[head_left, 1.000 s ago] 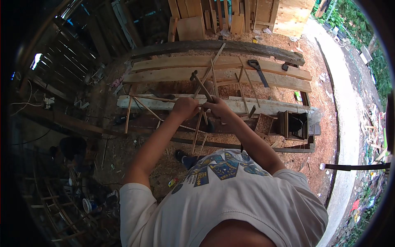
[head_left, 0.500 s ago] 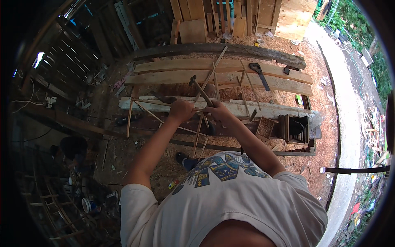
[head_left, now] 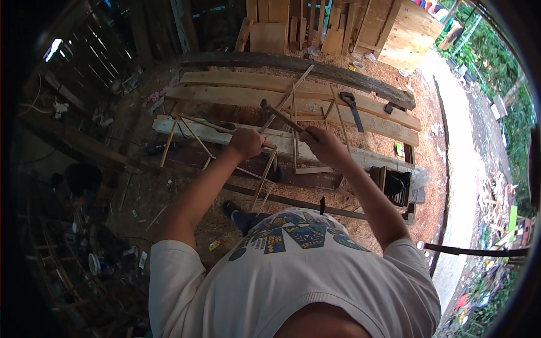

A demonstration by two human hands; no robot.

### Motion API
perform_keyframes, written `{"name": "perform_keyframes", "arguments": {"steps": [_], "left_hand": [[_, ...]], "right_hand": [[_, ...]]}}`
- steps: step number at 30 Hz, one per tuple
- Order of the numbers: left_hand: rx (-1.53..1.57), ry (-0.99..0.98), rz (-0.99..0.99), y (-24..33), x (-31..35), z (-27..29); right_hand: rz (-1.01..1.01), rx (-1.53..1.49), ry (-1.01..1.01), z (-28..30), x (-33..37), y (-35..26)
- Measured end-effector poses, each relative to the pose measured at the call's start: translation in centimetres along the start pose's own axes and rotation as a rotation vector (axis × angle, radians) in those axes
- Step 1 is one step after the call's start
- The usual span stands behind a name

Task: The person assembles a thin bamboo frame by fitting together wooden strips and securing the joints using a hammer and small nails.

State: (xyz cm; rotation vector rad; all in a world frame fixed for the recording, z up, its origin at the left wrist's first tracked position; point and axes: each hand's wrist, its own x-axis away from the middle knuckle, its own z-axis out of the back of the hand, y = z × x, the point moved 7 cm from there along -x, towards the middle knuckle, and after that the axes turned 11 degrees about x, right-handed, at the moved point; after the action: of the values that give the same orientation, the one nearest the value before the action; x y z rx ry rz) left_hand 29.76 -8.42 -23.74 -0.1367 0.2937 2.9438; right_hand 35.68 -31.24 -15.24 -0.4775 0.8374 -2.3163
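My right hand [head_left: 323, 145] is closed round the handle of a hammer [head_left: 285, 119], whose head points up and to the left over the boards. To its left, my closed left hand [head_left: 246, 143] grips a thin wooden strip [head_left: 271, 146] at a joint of a light frame. Other slats of that frame [head_left: 261, 183] slant down toward me. Whether a nail sits between my left fingers is too small to make out. More thin slats [head_left: 295, 147] stand and cross just beyond and between my hands, above a pale plank [head_left: 360, 156].
Long boards [head_left: 225, 97] lie crosswise beyond my hands, with a handsaw [head_left: 353, 110] on them. A dark beam [head_left: 315, 66] is behind. At the right stands a wooden box [head_left: 399, 183] with dark contents. Shavings cover the floor. Another person [head_left: 83, 179] crouches in shadow at left.
My right hand has drawn away from the left, to the right and slightly up, with the hammer. The left hand keeps its grip, and the whole view has shifted a little.
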Motion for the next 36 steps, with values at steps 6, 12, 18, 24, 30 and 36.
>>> {"name": "perform_keyframes", "arguments": {"steps": [6, 12, 18, 24, 30, 36], "left_hand": [[0.029, -0.027, -0.033, -0.1, 0.1, 1.0], [0.195, 0.026, 0.113, -1.6, 0.5, 0.2], [0.323, 0.148, 0.043, -0.9, 1.2, 1.3], [0.025, -0.072, 0.037, -1.1, 0.2, -0.7], [0.319, 0.124, 0.114, -2.1, 1.3, 0.3], [0.19, 0.027, 0.133, -1.9, 0.2, -0.6]], "right_hand": [[0.16, 0.378, -0.083, 4.1, 3.9, -3.9], [0.214, 0.659, -0.137, 2.9, 4.0, -6.4], [0.225, 0.739, -0.182, 2.7, 3.6, -6.9], [0.193, 0.878, -0.23, 2.2, 3.0, -6.0], [0.216, 0.689, -0.129, 2.9, 3.9, -8.4], [0.19, 0.734, -0.183, 2.8, 3.5, -7.0]]}}
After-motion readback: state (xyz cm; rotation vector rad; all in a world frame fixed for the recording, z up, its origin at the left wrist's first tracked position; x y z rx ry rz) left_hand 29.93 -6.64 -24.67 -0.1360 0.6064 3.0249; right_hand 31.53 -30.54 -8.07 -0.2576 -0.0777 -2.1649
